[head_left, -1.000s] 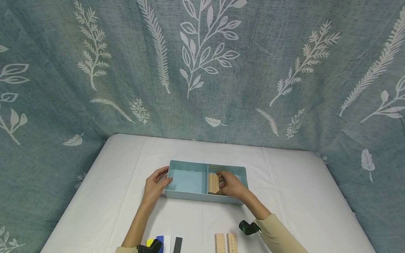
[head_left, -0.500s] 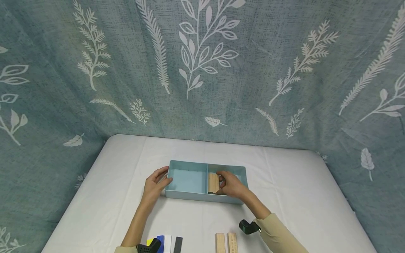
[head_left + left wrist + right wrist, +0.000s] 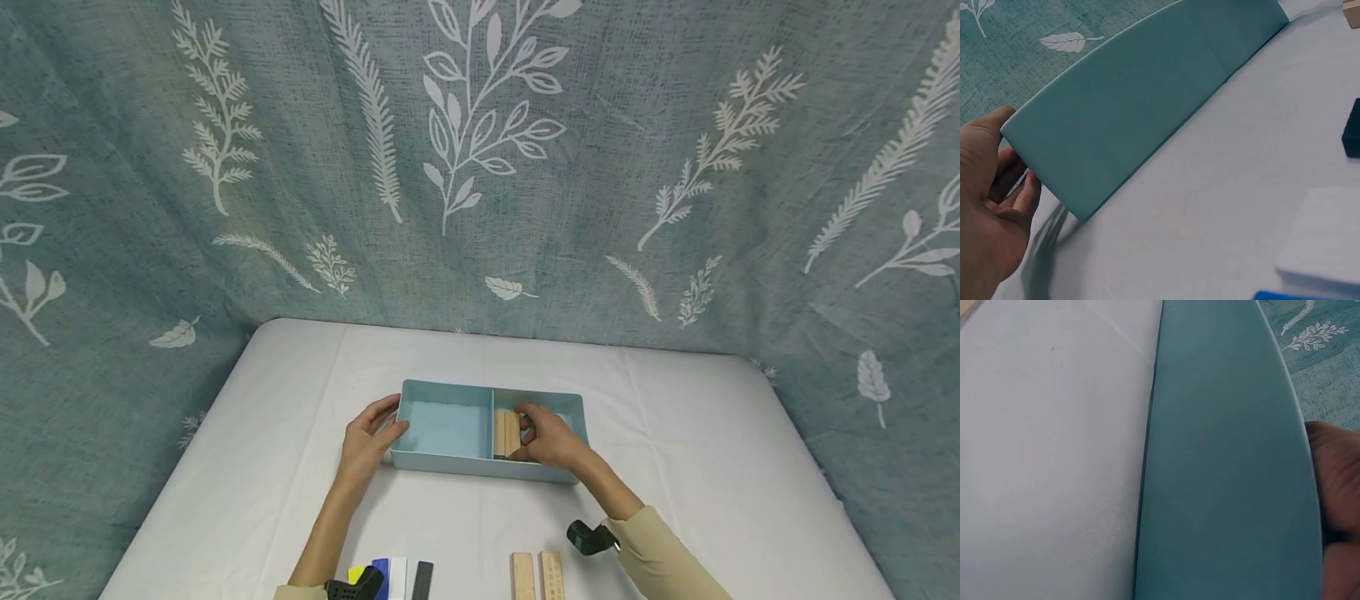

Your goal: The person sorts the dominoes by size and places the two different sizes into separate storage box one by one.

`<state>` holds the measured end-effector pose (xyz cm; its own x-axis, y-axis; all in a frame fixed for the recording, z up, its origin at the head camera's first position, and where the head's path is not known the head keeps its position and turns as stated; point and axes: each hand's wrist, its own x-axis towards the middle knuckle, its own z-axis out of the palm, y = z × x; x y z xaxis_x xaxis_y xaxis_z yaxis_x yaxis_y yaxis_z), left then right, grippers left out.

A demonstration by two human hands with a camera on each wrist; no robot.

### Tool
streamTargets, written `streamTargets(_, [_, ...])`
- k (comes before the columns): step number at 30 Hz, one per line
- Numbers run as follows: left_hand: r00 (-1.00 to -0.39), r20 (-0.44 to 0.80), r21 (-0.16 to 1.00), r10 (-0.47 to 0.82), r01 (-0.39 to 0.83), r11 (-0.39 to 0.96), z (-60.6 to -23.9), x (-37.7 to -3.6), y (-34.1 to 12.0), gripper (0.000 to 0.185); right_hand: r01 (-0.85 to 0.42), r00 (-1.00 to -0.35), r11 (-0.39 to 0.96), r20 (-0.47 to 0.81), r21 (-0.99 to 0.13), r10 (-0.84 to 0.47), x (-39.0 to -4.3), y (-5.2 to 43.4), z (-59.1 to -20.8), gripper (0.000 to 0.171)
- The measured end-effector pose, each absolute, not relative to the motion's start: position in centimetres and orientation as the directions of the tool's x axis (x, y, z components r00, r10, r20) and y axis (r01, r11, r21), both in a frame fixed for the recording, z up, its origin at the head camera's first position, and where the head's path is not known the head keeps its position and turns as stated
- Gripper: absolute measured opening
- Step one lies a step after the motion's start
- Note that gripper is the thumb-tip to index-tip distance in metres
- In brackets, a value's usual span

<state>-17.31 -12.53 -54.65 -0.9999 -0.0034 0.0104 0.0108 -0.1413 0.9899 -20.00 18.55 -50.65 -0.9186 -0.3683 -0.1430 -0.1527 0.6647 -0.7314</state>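
A teal two-compartment tray sits mid-table. My left hand grips its left end, with the thumb at the front corner and the fingers along the end wall; the left wrist view shows the tray wall against that hand. My right hand reaches into the right compartment. Its fingers curl down onto the wooden blocks lying there, and it hides part of them. In the right wrist view only the tray's outer wall and the edge of the right hand appear.
Two wooden blocks lie near the front edge of the white table. Yellow, blue, white and black blocks lie front left by my left wrist. A leaf-print curtain hangs behind the table.
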Motion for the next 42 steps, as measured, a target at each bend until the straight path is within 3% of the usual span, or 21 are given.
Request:
streamTargets(11, [-1.0,0.012,0.99,-0.009,0.014,-0.138,-54.8,-17.4,-12.5,0.05,-0.081,-0.927,0.641,-0.179,-0.763,-0.33,-19.6,19.1,-49.1,0.083])
streamTargets(17, [-1.0,0.022,0.99,-0.011,0.024,-0.141,-54.8,-17.5,-12.4,0.05,-0.11,-0.935,0.598,-0.121,-0.794,-0.333,-18.9,20.0,-47.4,0.081])
streamTargets(31, [-1.0,0.007,0.991,-0.023,0.01,-0.137,-54.8,-17.4,-12.3,0.051,-0.224,-0.917,0.519,-0.002,-0.825,-0.398,-14.5,21.7,-43.1,0.079])
streamTargets(42, [-1.0,0.012,0.99,-0.023,0.016,-0.14,-55.0,-17.4,-12.4,0.049,-0.213,-0.878,0.493,-0.056,-0.843,-0.475,-10.2,23.3,-42.3,0.078])
